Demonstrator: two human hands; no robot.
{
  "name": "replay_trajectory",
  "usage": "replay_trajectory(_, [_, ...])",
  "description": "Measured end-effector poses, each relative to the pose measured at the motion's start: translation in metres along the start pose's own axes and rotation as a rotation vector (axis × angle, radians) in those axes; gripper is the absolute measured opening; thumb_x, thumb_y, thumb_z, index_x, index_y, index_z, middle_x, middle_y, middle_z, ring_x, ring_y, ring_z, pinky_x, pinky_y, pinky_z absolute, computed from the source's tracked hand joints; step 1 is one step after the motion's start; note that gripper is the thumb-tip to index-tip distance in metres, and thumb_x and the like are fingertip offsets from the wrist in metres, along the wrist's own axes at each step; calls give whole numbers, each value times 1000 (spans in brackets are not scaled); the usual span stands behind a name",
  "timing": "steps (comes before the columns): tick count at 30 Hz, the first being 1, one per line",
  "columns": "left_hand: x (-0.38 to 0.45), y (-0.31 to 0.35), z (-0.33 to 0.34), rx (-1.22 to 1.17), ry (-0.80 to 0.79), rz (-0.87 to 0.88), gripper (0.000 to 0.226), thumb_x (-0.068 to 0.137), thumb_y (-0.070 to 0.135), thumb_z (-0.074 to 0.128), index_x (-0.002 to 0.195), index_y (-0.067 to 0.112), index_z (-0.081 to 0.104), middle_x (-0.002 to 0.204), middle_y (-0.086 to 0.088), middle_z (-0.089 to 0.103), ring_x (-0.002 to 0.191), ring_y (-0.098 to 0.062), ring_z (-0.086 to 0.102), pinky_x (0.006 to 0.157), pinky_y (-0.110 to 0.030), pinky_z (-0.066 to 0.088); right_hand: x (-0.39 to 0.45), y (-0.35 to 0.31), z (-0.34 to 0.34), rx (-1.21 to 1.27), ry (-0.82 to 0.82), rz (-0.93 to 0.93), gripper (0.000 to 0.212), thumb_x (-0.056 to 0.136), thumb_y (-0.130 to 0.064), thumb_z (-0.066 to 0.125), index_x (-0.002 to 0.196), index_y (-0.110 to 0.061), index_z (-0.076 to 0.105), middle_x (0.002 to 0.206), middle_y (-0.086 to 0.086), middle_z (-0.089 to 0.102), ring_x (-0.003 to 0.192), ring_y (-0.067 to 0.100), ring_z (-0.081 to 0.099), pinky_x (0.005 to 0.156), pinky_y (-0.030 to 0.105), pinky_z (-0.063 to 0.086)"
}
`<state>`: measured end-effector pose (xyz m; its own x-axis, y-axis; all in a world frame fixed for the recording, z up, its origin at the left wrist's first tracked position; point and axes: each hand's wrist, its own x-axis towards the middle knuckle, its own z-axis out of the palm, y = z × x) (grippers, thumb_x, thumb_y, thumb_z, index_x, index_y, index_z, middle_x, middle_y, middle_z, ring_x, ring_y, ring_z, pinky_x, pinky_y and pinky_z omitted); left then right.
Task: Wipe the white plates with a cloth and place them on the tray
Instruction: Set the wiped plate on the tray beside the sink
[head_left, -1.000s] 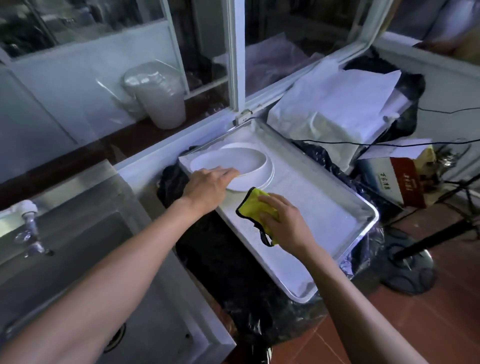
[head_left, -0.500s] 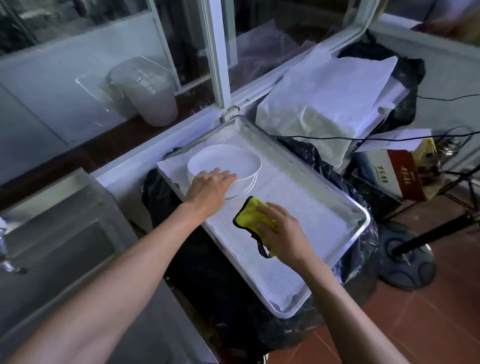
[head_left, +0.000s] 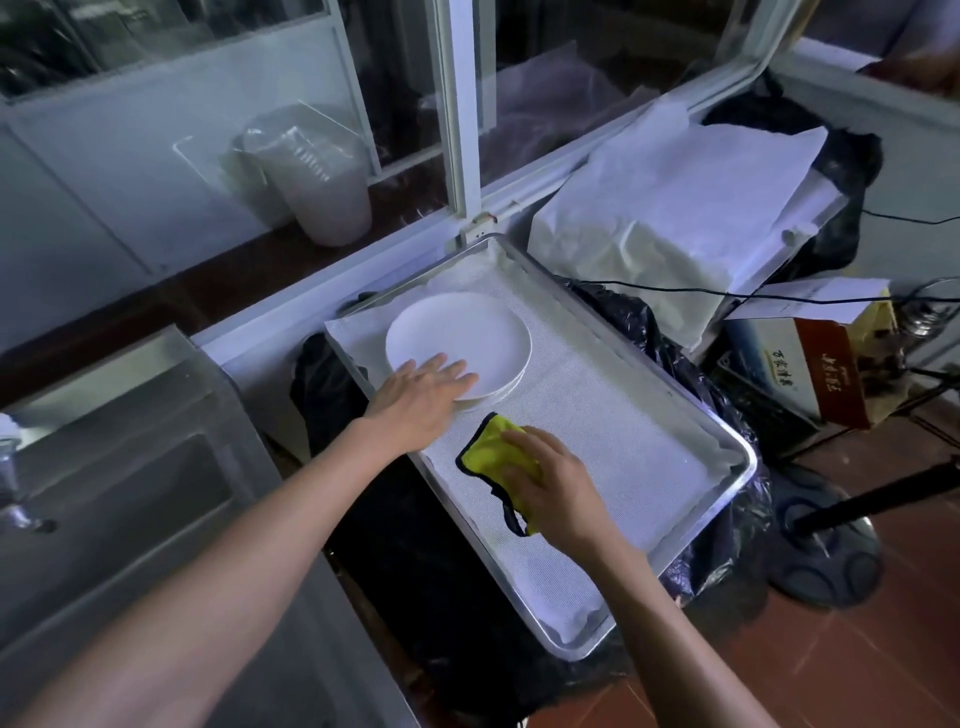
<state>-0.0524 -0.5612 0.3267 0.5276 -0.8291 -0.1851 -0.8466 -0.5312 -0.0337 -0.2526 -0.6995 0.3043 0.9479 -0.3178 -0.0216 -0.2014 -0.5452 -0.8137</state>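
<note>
The tray (head_left: 724, 444) is bare metal with a dull silver, brushed-looking rim. A white liner (head_left: 613, 436) with a fine woven or mesh texture, matt, covers its floor. The white plates (head_left: 457, 332) at the tray's far left corner are smooth with a soft sheen; whether ceramic or plastic cannot be told. The yellow cloth (head_left: 491, 454) near the tray's left edge is soft, napped fabric with a black stitched border. The sink (head_left: 130, 483) is stainless steel, satin finish. The jug (head_left: 317, 182) behind the glass is translucent plastic. The black sheeting (head_left: 670, 332) under the tray is glossy, crinkled plastic film. The carton (head_left: 831, 374) is printed cardboard. The floor (head_left: 857, 670) is matt reddish tile.
</note>
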Motion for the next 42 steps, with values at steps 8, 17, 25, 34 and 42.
replay_trajectory(8, [-1,-5,5,2,-70,-5,58,107,18,43,160,28,22,169,4,17,157,-22,9,123,-54,18,-2,0,13,-6,-28,19,40,98,-28,63,137,-23,59,139,-7,54,117,14,55,93,23,41])
replay_trajectory(17, [-2,-10,5,12,-73,-33,55,106,24,45,157,31,27,167,7,22,156,-24,13,122,-55,20,-2,0,24,-14,-58,2,39,98,-28,63,137,-24,59,138,-8,54,116,14,56,92,24,42])
replay_trajectory(25, [-36,-11,6,-118,194,-170,31,100,29,46,118,15,67,122,-1,67,117,-25,59,90,-42,52,3,-11,42,-2,-106,-43,41,96,-26,64,137,-24,59,137,-9,54,115,11,55,90,11,38])
replay_trajectory(34, [-130,-34,38,-281,247,-429,29,98,30,55,122,24,72,120,5,73,114,-24,66,87,-39,55,8,-45,90,-52,-261,-236,45,95,-23,65,139,-21,57,140,-2,55,113,22,59,89,34,51])
replay_trajectory(42, [-244,-47,85,-542,184,-757,34,97,8,57,129,8,69,114,-20,73,98,-38,70,89,-42,56,4,-75,151,-189,-488,-428,49,97,-19,62,145,-23,51,142,1,53,117,32,56,87,44,52])
